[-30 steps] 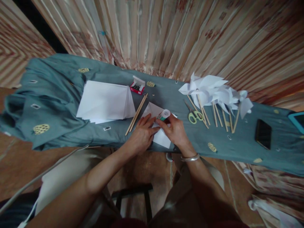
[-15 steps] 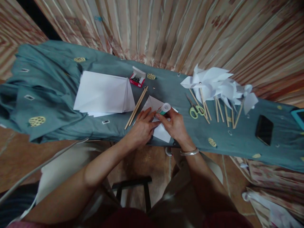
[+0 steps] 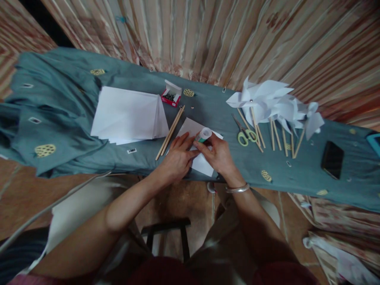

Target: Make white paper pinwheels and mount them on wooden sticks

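Currently, we grip the glue stick (image 3: pixel 204 135) in our right hand (image 3: pixel 219 156), over the folded white sheet (image 3: pixel 202 164) at the near middle of the cloth (image 3: pixel 225 170); our left hand (image 3: pixel 178 157) lies open on that sheet. We cannot read the glue stick's green label, the red box (image 3: pixel 171 97)'s print or the cloth's small printed tags. Wooden sticks (image 3: pixel 170 133) separate the sheet from the paper stack (image 3: pixel 126 113) at left. We find the lidded box standing open, far side. Right: green-handled scissors (image 3: pixel 242 138), paper pinwheels (image 3: pixel 267 97), black phone (image 3: pixel 333 159).
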Demonstrator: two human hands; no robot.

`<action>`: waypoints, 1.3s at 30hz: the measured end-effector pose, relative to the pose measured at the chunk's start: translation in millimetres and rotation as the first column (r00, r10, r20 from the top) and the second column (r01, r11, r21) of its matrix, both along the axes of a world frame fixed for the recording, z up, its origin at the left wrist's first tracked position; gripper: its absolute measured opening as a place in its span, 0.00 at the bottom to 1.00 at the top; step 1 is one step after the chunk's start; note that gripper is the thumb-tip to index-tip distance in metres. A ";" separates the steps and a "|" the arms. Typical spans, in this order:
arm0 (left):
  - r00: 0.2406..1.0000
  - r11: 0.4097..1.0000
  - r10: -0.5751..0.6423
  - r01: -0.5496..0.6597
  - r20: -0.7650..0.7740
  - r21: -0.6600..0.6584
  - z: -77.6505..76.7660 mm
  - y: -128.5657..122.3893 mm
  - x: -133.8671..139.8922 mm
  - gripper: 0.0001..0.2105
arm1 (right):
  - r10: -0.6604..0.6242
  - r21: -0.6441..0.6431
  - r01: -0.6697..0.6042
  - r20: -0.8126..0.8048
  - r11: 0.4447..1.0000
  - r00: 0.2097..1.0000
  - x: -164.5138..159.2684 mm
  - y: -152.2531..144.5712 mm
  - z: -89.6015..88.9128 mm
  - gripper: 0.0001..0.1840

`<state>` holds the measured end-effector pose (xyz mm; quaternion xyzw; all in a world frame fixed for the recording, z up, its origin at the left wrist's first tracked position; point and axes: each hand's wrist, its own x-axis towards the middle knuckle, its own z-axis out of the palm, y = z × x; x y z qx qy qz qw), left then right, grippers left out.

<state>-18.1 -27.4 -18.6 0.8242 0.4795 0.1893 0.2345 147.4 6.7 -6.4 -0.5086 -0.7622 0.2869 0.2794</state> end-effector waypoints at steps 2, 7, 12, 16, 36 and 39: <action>1.000 1.000 0.002 -0.002 -0.002 -0.005 0.1 0.1 0.0 0.21 | 0.004 -0.003 -0.004 0.013 1.000 1.000 0.0 -0.1 1.1 0.14; 1.000 1.000 -0.002 0.002 0.009 0.016 -1.1 0.3 -0.2 0.21 | 0.025 -0.005 -0.025 0.030 1.000 0.999 0.1 -0.8 4.7 0.12; 1.000 1.000 0.001 -0.002 0.009 0.023 -2.2 -0.2 -0.5 0.21 | 0.045 -0.010 -0.044 0.048 0.999 0.998 0.2 -1.3 8.1 0.11; 1.000 1.000 -0.001 0.001 0.018 0.024 -2.5 -0.4 -0.7 0.22 | 0.051 -0.018 -0.050 0.077 0.999 0.996 0.1 -1.6 9.7 0.11; 1.000 1.000 -0.012 0.012 -0.008 0.011 0.1 -0.1 -1.4 0.21 | 0.073 -0.026 -0.071 0.078 0.997 0.994 2.8 -3.1 10.7 0.12; 1.000 1.000 -0.004 0.004 -0.021 0.001 1.5 -0.8 -0.5 0.20 | 0.079 -0.027 -0.077 0.079 0.997 0.994 3.1 -3.7 11.6 0.11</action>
